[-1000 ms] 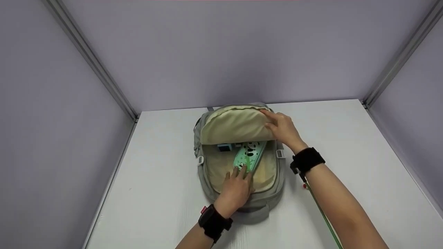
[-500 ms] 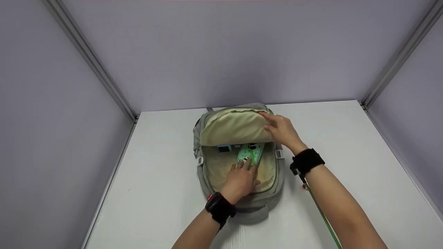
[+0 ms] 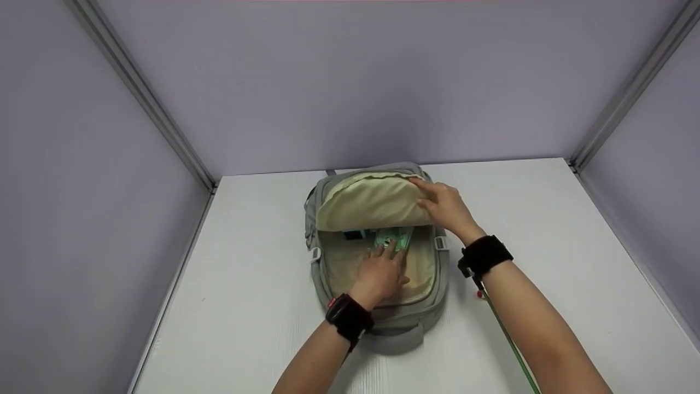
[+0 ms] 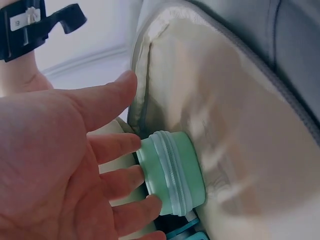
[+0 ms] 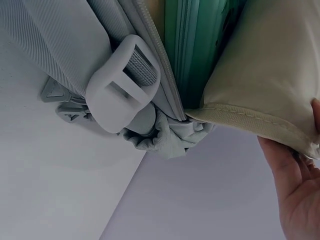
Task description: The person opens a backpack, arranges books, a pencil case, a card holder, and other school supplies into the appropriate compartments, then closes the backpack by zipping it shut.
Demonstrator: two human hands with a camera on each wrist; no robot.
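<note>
A grey backpack (image 3: 383, 320) lies flat on the white table, its main compartment unzipped and its cream-lined flap (image 3: 372, 201) raised. My right hand (image 3: 445, 207) grips the flap's right edge and holds it up. My left hand (image 3: 380, 271) reaches into the compartment, its straight fingertips pressing the near end of a green pencil case (image 3: 395, 237) that lies mostly under the flap. In the left wrist view the fingers (image 4: 117, 182) touch the green pencil case's (image 4: 172, 172) zippered end. A small blue item (image 3: 354, 235) peeks out beside it.
The white table (image 3: 547, 230) is boxed in by lilac walls on the left, back and right. A green cord (image 3: 506, 339) runs from my right wrist strap toward the front edge. A grey plastic buckle (image 5: 125, 82) hangs on the backpack's right side.
My left hand has pushed the green pencil case farther in under the flap, so much less of it shows. My right hand has kept the flap raised.
</note>
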